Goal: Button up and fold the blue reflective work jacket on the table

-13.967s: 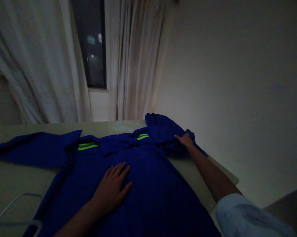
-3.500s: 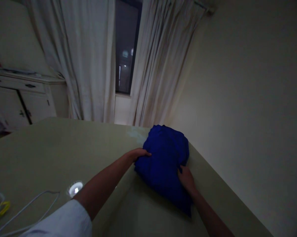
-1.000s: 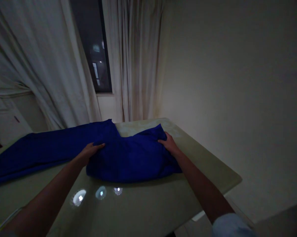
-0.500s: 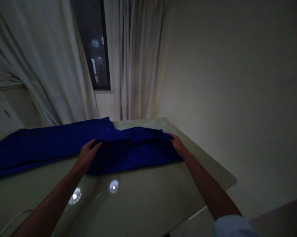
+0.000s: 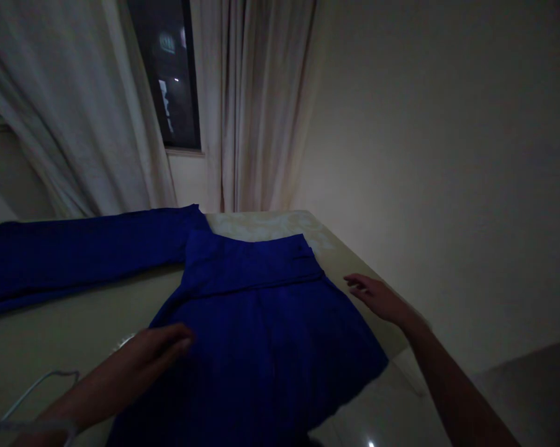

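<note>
A dark blue garment [image 5: 261,323] lies spread on the pale table [image 5: 75,323], one long sleeve or leg [image 5: 75,254] stretching away to the left. My left hand [image 5: 154,347] rests at the cloth's left edge, fingers together and stretched flat, a little blurred. At the cloth's right edge, just off the fabric, hovers my right hand [image 5: 377,298] with fingers extended and apart, holding nothing.
White curtains [image 5: 256,105] and a dark window [image 5: 168,74] stand behind the table. A bare wall runs along the right. A white cable [image 5: 33,391] lies at the near left. The table's right corner [image 5: 410,379] is close to my right arm.
The folded part of the blue cloth has been opened toward me and now lies flat. Both hands have let go and moved nearer, to the cloth's side edges.
</note>
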{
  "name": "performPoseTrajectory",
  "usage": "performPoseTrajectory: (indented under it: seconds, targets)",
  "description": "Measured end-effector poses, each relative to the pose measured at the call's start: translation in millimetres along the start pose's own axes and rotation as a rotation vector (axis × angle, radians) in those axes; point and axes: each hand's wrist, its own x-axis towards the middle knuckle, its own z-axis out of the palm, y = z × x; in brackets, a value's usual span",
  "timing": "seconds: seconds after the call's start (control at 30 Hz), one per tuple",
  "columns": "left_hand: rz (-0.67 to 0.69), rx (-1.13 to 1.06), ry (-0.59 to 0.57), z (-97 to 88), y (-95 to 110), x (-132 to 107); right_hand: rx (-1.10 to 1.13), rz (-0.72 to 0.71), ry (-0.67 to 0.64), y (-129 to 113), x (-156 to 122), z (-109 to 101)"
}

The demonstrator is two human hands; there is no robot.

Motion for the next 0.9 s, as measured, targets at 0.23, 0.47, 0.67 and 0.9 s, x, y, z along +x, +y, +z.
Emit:
performPoseTrajectory:
  seconds: [0.23,0.47,0.67,0.9]
  targets:
    - [0.311,0.213,0.151,81.4,23,80,-0.15,-0.154,-0.08,-71,127,110]
    - [0.318,0.179,0.282,96.1,1,75,-0.315,-0.192,-0.161,-90,165,116]
    - [0.262,0.058,0.266,91.4,4,76,-0.364,-0.231,-0.301,-106,171,126]
    - [0.255,-0.095,0.286,89.0,7,75,-0.322,-0.259,-0.458,-128,178,99]
